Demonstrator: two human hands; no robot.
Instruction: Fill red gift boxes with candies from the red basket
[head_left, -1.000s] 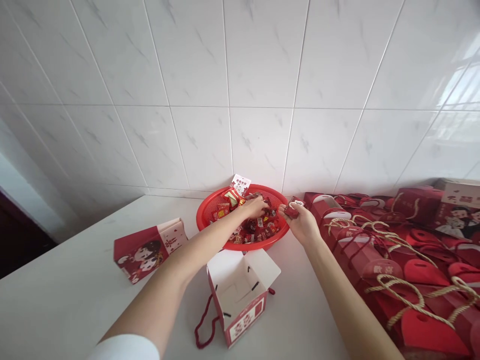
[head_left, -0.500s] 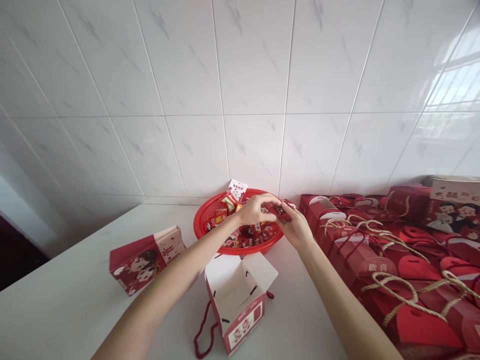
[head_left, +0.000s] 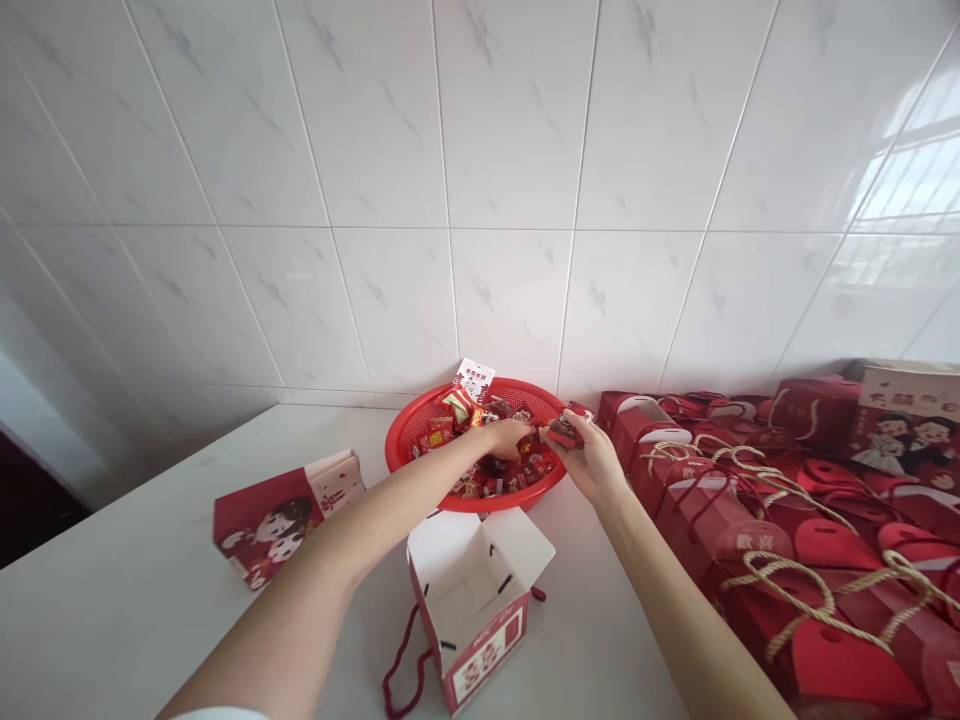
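A red plastic basket (head_left: 401,455) full of small wrapped candies (head_left: 480,485) stands against the wall. My left hand (head_left: 508,438) reaches down into it, fingers drawn together among the candies; what they pinch, if anything, is hidden. At the basket's right rim, my right hand (head_left: 592,455) is closed around several wrapped candies (head_left: 564,430) in red and brown wrappers. In front of the basket is an open gift box (head_left: 487,650), red outside and white inside, with its flaps up and a dark red cord at its side. No candies show inside it.
A red and cream printed box (head_left: 281,520) lies to the left on the white table (head_left: 112,610). Rows of closed red gift boxes (head_left: 750,530) with rope handles fill the right side. Behind is a tiled wall (head_left: 510,150). A printed white card (head_left: 474,376) sticks up from the basket.
My left hand has moved away from my right hand and down into the basket. The right hand stays near the rim, with its candies now more visible.
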